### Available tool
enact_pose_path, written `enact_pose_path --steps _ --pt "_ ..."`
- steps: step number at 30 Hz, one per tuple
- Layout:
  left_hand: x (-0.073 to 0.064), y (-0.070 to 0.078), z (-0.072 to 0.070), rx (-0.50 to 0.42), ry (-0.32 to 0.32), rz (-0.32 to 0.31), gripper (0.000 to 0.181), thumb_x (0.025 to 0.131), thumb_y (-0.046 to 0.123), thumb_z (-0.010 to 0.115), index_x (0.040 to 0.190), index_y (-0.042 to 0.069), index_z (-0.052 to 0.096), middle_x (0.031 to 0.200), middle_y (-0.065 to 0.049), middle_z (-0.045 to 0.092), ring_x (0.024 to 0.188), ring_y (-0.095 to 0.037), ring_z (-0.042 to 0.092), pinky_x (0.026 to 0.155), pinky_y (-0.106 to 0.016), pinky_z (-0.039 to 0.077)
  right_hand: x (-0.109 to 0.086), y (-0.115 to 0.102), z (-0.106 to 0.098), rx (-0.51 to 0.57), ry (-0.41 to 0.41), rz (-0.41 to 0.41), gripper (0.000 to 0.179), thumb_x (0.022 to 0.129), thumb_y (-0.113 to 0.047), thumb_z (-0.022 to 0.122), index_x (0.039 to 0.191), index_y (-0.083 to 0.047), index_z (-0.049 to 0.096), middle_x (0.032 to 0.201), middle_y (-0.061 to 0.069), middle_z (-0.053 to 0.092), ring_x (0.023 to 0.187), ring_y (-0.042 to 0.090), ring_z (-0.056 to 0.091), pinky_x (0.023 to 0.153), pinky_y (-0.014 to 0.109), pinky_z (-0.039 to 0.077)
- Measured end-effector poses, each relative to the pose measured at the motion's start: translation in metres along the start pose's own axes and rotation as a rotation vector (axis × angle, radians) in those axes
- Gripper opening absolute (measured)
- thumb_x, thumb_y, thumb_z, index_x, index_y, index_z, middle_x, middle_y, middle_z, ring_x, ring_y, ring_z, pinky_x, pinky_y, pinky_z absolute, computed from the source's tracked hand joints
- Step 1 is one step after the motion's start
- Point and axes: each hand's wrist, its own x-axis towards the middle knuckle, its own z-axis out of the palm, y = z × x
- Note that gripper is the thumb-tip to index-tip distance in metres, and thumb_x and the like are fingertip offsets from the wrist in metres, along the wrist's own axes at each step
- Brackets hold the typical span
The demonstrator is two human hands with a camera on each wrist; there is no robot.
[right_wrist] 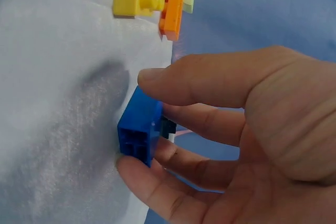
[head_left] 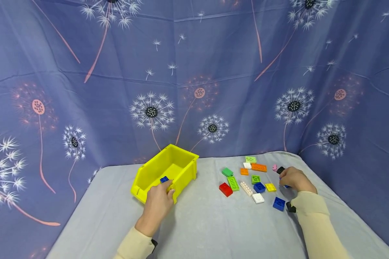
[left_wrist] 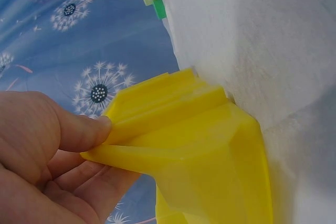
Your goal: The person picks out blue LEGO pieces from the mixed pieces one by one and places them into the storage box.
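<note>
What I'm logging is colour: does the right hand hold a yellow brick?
No, the right hand holds a blue brick in its wrist view.

A blue-violet fabric backdrop (head_left: 233, 50) hangs behind and along both sides of a pale grey cloth (head_left: 210, 226) spread flat. The backdrop carries printed white dandelion heads (head_left: 151, 112) with dark, dotted centres, fainter pink dandelion heads (head_left: 199, 92), slender pink stems (head_left: 91, 71) and small, loose white seeds (head_left: 172, 66). Fold creases (head_left: 116, 77) cross the fabric.
</note>
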Motion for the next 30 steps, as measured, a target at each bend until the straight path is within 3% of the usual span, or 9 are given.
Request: enact_pose_path --steps 5,14,21,30 --pt "0.000 0.000 -0.001 -0.005 -0.003 0.007 0.033 0.094 0.006 0.074 0.126 -0.004 0.072 0.114 -0.023 0.075 0.091 -0.031 0.073 0.075 -0.043 0.060 0.001 -0.001 0.001 -0.032 -0.006 0.017 0.034 0.083 -0.007 0.073 0.115 0.004 0.068 0.102 0.018 0.065 0.082 0.027 0.057 0.067 0.036 0.050" --pt "0.001 -0.002 -0.001 0.001 -0.004 0.012 0.032 0.093 0.005 0.075 0.124 -0.004 0.072 0.111 -0.023 0.075 0.083 -0.025 0.071 0.071 -0.041 0.059 0.004 -0.001 -0.001 -0.001 0.032 0.038 0.027 0.083 -0.007 0.073 0.108 0.001 0.071 0.096 0.016 0.066 0.078 0.026 0.058 0.064 0.035 0.049" --pt "0.001 -0.001 -0.003 -0.002 -0.007 0.006 0.032 0.094 0.005 0.074 0.124 -0.003 0.072 0.113 -0.022 0.075 0.095 -0.033 0.074 0.078 -0.045 0.060 -0.002 -0.008 -0.009 0.009 0.089 0.016 0.030 0.084 -0.010 0.073 0.111 0.003 0.069 0.100 0.020 0.067 0.078 0.027 0.060 0.065 0.037 0.051" --pt "0.000 -0.001 -0.002 -0.010 -0.007 -0.010 0.032 0.094 0.007 0.074 0.125 -0.002 0.072 0.114 -0.020 0.075 0.098 -0.031 0.073 0.080 -0.044 0.060 -0.012 -0.024 -0.016 -0.011 0.168 -0.053 0.036 0.085 -0.011 0.074 0.117 0.004 0.069 0.110 0.027 0.067 0.086 0.033 0.061 0.069 0.043 0.054"
